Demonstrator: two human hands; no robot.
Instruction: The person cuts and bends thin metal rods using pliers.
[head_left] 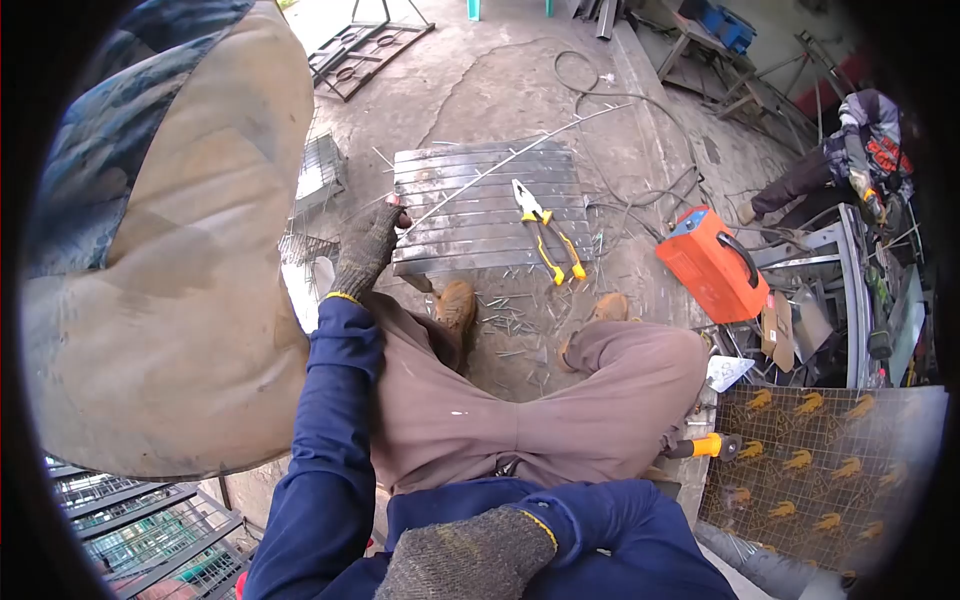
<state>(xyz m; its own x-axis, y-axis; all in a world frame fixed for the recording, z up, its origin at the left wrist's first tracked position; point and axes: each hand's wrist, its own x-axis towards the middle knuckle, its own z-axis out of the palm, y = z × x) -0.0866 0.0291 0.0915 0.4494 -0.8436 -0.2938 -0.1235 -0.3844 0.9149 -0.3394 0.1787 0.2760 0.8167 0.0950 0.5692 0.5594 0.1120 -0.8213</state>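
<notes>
My left hand [378,240], in a dark knitted glove, is at the left edge of a slatted metal table [480,225], its fingers closed around the near end of a thin metal rod [520,152]. The rod slants across the tabletop and past its far right edge. Pliers [545,228] with yellow and black handles lie on the slats, jaws pointing away from me. My right hand [465,560], in a grey knitted glove, is drawn in near my chest at the bottom; its fingers are hidden.
An orange machine [712,265] stands at the right, with cables on the floor behind it. Cut metal pieces [510,318] lie between my boots. A yellow power tool [705,446] is beside my right leg. Another person [870,150] bends over at the far right.
</notes>
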